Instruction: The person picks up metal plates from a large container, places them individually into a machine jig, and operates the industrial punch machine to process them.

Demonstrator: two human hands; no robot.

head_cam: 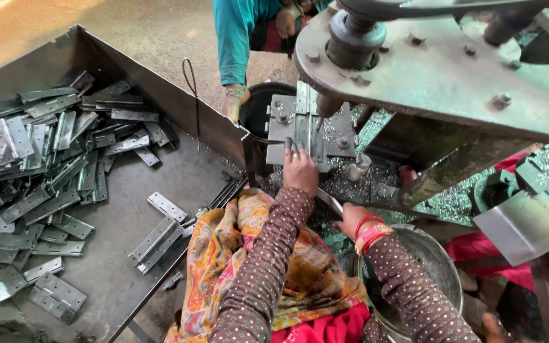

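My left hand (300,168) reaches forward and presses its fingers on a grey metal hinge plate (307,124) lying in the fixture under the drill spindle (326,105) of a large machine. My right hand (354,219), with red bangles on the wrist, sits lower and closes around a thin metal lever or strip (329,202) beside the machine bed. Both sleeves are brown with small dots. Metal shavings (376,171) cover the bed around the fixture.
A big sheet-metal tray (128,254) at left holds several loose hinges (46,152). A metal bucket (427,260) stands under my right arm. Another person in a teal sleeve (231,44) stands behind a black tub (258,108). The machine head (440,63) overhangs at top right.
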